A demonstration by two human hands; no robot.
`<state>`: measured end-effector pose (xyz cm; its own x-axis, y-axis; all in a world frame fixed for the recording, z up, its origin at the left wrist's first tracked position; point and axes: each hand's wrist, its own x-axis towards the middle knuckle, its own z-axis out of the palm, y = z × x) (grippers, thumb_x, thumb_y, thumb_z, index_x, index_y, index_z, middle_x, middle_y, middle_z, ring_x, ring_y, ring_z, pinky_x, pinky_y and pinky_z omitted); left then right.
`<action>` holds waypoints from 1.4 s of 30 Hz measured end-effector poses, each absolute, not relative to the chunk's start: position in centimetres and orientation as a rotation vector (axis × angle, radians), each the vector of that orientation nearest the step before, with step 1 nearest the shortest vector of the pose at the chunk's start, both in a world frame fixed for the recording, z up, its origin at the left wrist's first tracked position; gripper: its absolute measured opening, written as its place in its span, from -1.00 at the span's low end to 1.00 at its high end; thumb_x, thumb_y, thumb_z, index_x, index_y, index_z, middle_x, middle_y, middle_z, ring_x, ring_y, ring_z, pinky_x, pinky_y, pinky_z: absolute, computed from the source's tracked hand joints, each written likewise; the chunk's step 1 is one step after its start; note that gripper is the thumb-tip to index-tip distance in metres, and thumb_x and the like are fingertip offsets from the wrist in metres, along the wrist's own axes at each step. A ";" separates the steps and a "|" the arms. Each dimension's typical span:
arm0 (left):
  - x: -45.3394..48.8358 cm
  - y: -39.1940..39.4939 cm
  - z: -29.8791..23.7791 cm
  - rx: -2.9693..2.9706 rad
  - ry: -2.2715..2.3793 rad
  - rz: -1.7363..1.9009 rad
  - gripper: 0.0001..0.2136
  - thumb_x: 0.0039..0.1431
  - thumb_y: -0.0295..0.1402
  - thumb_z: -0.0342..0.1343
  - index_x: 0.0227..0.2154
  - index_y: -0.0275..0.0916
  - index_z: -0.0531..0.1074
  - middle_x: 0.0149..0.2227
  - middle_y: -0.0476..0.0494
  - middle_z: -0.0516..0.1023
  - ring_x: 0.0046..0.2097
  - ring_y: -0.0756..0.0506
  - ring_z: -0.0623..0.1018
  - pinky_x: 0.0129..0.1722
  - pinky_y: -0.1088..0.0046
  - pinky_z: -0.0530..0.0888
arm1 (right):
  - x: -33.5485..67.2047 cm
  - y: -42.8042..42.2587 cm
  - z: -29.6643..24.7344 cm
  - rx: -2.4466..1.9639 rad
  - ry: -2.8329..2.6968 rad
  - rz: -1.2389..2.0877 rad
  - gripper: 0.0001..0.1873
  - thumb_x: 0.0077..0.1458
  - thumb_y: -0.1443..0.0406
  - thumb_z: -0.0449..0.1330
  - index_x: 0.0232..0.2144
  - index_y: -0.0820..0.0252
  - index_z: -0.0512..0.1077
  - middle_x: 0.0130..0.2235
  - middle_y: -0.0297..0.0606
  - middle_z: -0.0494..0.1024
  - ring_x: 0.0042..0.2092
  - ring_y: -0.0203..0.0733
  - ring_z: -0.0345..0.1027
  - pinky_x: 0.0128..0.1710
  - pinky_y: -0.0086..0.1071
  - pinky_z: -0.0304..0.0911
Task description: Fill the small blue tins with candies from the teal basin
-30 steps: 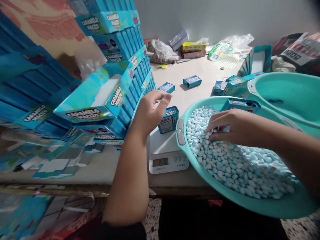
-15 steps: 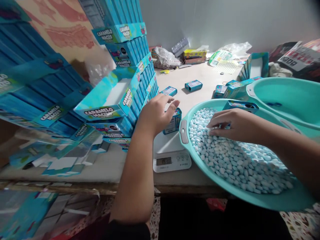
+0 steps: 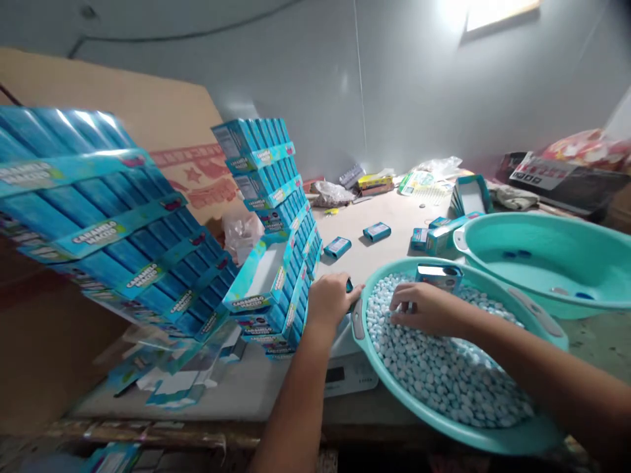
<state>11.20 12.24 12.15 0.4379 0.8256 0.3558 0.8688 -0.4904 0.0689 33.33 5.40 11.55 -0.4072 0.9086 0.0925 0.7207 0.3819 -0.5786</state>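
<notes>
Pale blue-and-white oval candies (image 3: 444,374) heaped in oval turquoise plastic basin (image 3: 493,443). Right hand (image 3: 419,307): fingers curled, tips down among the candies; cannot tell whether they pinch any. Left hand (image 3: 329,301): fingers bent, thumb toward the basin; corner of a dark-blue box (image 3: 349,285) visible between them, grip cannot be told. White plastic scale (image 3: 362,385) between left forearm and basin, partly hidden. Small blue rectangular carton (image 3: 438,280) inside basin, behind right hand.

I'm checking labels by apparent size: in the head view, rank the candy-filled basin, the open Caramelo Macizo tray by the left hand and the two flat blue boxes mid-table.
1. Candy-filled basin
2. Open Caramelo Macizo tray
3. Left flat blue box and right flat blue box: too alike to rank
</notes>
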 end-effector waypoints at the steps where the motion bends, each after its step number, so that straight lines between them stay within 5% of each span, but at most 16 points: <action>1: 10.8 11.7 13.8 -2.549 -1.468 -0.541 -0.67 0.24 -0.02 0.08 -0.28 -0.17 0.55 -0.29 -0.16 0.64 -0.19 -0.17 0.58 -0.29 0.37 0.35 | 33.4 5.3 11.6 -1.416 -2.244 0.644 -0.72 0.15 0.10 0.22 -0.30 0.18 0.58 -0.26 -0.20 0.56 -0.29 -0.20 0.42 -0.31 -0.38 0.24; 8: 6.4 10.0 29.1 -2.298 -1.330 -0.729 -0.57 0.18 0.14 0.02 -0.21 -0.06 0.58 -0.28 -0.06 0.65 -0.24 -0.15 0.59 -0.37 0.38 0.36 | 33.4 5.0 12.0 -1.421 -2.246 0.656 -0.71 0.18 0.11 0.18 -0.27 0.19 0.57 -0.23 -0.19 0.53 -0.27 -0.17 0.40 -0.26 -0.33 0.23; 12: 4.1 15.7 32.8 -2.264 -1.308 -0.655 -0.59 0.10 0.11 0.11 -0.15 -0.03 0.59 -0.14 -0.05 0.66 -0.09 -0.21 0.59 -0.27 0.35 0.40 | 33.5 4.9 12.0 -1.409 -2.236 0.667 -0.73 0.17 0.13 0.19 -0.28 0.18 0.57 -0.24 -0.20 0.53 -0.26 -0.18 0.40 -0.26 -0.34 0.22; 19: 1.3 24.5 30.4 -2.370 -1.441 -0.598 -0.59 0.07 0.08 0.12 -0.15 -0.03 0.61 -0.08 -0.03 0.66 -0.02 -0.23 0.59 -0.15 0.35 0.45 | 33.4 4.8 12.0 -1.417 -2.219 0.659 -0.78 0.16 0.18 0.19 -0.28 0.16 0.58 -0.23 -0.21 0.54 -0.26 -0.19 0.40 -0.27 -0.35 0.19; 33: 0.9 28.3 27.3 -2.457 -1.602 -0.594 -0.50 0.04 0.18 0.09 -0.13 -0.02 0.59 -0.09 -0.05 0.66 -0.07 -0.22 0.61 -0.18 0.39 0.45 | 33.3 5.0 11.8 -1.424 -2.227 0.626 -0.82 0.19 0.21 0.17 -0.31 0.14 0.55 -0.24 -0.24 0.54 -0.25 -0.17 0.43 -0.24 -0.32 0.26; 40: 1.1 28.2 27.1 -2.597 -1.522 -0.592 -0.49 -0.02 0.16 0.15 -0.11 -0.05 0.60 0.00 -0.09 0.62 0.06 -0.25 0.56 -0.03 0.36 0.44 | 35.1 5.0 13.4 -1.607 -2.089 -0.044 -0.77 0.21 0.28 0.15 -0.12 0.15 0.53 0.03 -0.05 0.49 0.08 0.07 0.34 0.07 -0.05 0.23; 42: 1.1 28.1 26.9 -2.625 -1.509 -0.604 -0.50 -0.02 0.15 0.16 -0.12 -0.03 0.60 0.00 -0.07 0.63 0.05 -0.24 0.57 -0.04 0.37 0.44 | 36.2 4.9 13.8 -1.789 -2.007 -0.227 -0.59 0.08 0.29 0.25 0.02 0.12 0.48 0.17 0.00 0.39 0.21 0.21 0.21 0.13 0.07 0.16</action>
